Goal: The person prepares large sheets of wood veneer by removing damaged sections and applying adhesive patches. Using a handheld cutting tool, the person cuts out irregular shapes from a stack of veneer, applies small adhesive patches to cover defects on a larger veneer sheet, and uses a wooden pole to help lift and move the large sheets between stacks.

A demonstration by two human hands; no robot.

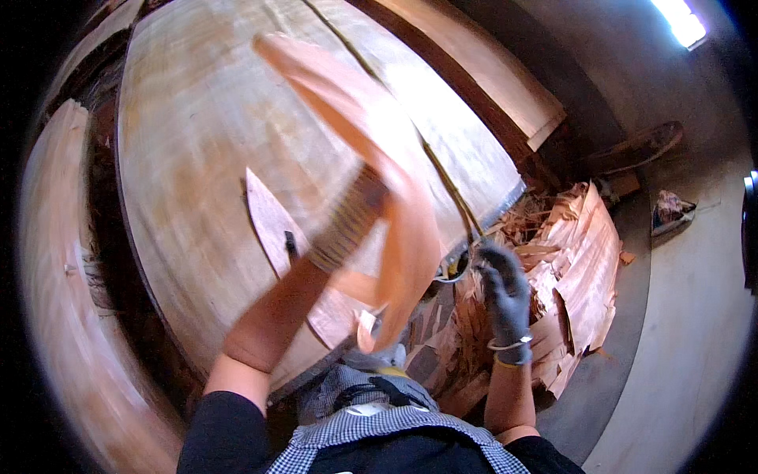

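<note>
Fingers of the left hand [347, 225], in a striped knit glove, are clenched around a long strip of thin reddish wood veneer [379, 158], which is motion-blurred and sweeps from the upper middle of the frame down past the hand to the lower centre. That hand sits mid-frame, its bare forearm rising from the lower left. The right hand [504, 288], in a dark grey glove with a bracelet at the wrist, hangs right of centre with its fingers curled loosely; whether they pinch anything I cannot tell, though they hover just above a heap of torn veneer scraps [568, 261] lying on the floor at centre right.

Behind the strip, filling the upper left and centre, lies a broad pale veneer sheet [197, 126] on a stack, with a pointed leaf-shaped patch piece [272, 225] resting on it just left of the left hand. A checked collar shows at the bottom edge. A concrete floor [695, 316] curves along the right side.

By my reading, the step in hand is lifting a waste strip clear of the sheet. A further move would call for keeping the flimsy strip from snagging or tearing, and for steering it away from the sheet's edge toward the scrap heap.
</note>
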